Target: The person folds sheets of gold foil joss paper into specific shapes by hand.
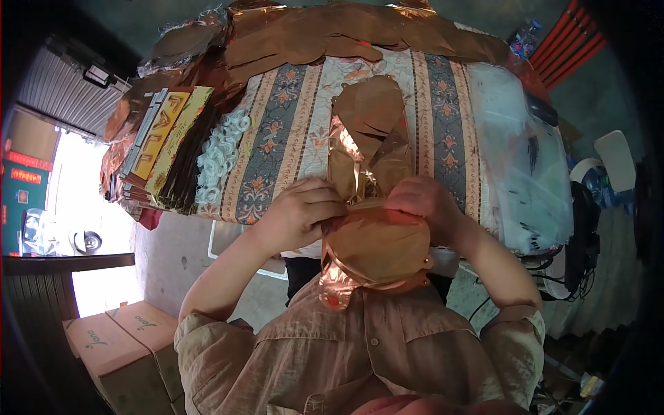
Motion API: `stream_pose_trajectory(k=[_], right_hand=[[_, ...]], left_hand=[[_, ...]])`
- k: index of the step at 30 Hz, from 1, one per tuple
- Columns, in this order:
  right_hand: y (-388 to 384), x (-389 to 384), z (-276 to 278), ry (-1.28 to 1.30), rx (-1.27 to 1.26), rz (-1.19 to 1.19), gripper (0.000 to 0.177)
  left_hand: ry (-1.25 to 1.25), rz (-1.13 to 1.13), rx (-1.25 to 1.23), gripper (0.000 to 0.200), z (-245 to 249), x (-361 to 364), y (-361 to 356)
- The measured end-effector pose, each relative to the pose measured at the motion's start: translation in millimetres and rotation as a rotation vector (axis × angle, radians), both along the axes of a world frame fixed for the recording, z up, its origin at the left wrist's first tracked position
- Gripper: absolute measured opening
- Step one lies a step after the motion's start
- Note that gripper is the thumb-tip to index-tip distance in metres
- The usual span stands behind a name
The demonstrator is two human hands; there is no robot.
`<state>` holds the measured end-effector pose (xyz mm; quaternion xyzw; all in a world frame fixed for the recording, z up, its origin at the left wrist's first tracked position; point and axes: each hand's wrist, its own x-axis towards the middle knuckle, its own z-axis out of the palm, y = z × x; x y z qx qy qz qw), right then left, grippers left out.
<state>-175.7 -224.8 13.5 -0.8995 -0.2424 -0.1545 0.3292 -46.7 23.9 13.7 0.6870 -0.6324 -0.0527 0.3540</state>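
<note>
A flat, copper-coloured foil balloon [377, 245] hangs over the table's near edge toward my shirt, its other end [371, 107] lying on the patterned cloth. My left hand [310, 211] pinches its left edge near the middle, fingers curled. On the opposite edge, my right hand [423, 202] is closed around the foil, its fingertips partly hidden. Between the two hands the foil is creased and shiny.
More flat foil balloons [332, 41] are spread along the far edge. Printed packets [162, 142] and white rings [223, 155] lie at left. Clear plastic bags [519, 159] cover the right side. Cardboard boxes [124, 346] stand on the floor at lower left.
</note>
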Motion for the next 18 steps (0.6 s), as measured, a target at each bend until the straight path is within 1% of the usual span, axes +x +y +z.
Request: stream_pose_trajectory(k=[1, 2, 3, 4, 5, 6, 7, 9, 10, 11, 12, 13, 14, 16, 17, 18], right_hand=[[-2, 1, -1, 0.001, -0.001, 0.0, 0.019], [-4, 1, -3, 0.088, 0.047, -0.001, 0.02], [-6, 2, -3, 0.175, 0.095, -0.004, 0.022], [-6, 1, 1, 0.174, 0.092, -0.006, 0.022], [-7, 0, 10, 0.432, 0.291, -0.07, 0.022], [-7, 1, 15, 0.688, 0.489, -0.134, 0.022], [-7, 5, 15, 0.687, 0.483, -0.132, 0.022], [-7, 17, 10, 0.474, 0.446, -0.228, 0.026], [-9, 20, 9, 0.469, 0.439, -0.226, 0.026], [-11, 23, 8, 0.617, 0.564, -0.307, 0.028], [-12, 26, 8, 0.764, 0.691, -0.389, 0.032], [-15, 24, 14, 0.767, 0.724, -0.386, 0.031], [-16, 24, 9, 0.764, 0.722, -0.386, 0.031], [-16, 24, -6, 0.481, 0.918, -0.391, 0.034], [-18, 25, -5, 0.479, 0.919, -0.39, 0.034], [-22, 27, -4, 0.535, 0.745, -0.454, 0.037]], left_hand=[[-0.001, -0.012, -0.002, 0.032, 1, 1, -1], [-0.001, -0.013, -0.003, 0.032, 3, 3, -2], [0.098, 0.011, 0.044, 0.031, 5, 6, -3], [0.196, 0.035, 0.091, 0.029, 6, 10, -5], [0.196, 0.034, 0.088, 0.029, 5, 16, -8], [0.43, 0.079, 0.198, 0.028, 2, 24, -12], [0.664, 0.124, 0.307, 0.027, 0, 33, -16], [0.679, 0.158, 0.333, 0.028, -1, 51, -32], [0.697, 0.19, 0.366, 0.03, 0, 57, -40], [0.691, 0.19, 0.36, 0.03, 13, 56, -48], [0.845, 0.272, 0.526, 0.033, 28, 56, -54], [0.997, 0.355, 0.695, 0.036, 38, 57, -58], [0.995, 0.354, 0.692, 0.036, 36, 61, -60], [1.212, 0.303, 0.762, 0.034, 23, 73, -62], [1.237, 0.336, 0.798, 0.031, 16, 80, -63], [1.235, 0.337, 0.798, 0.031, 10, 85, -63]])
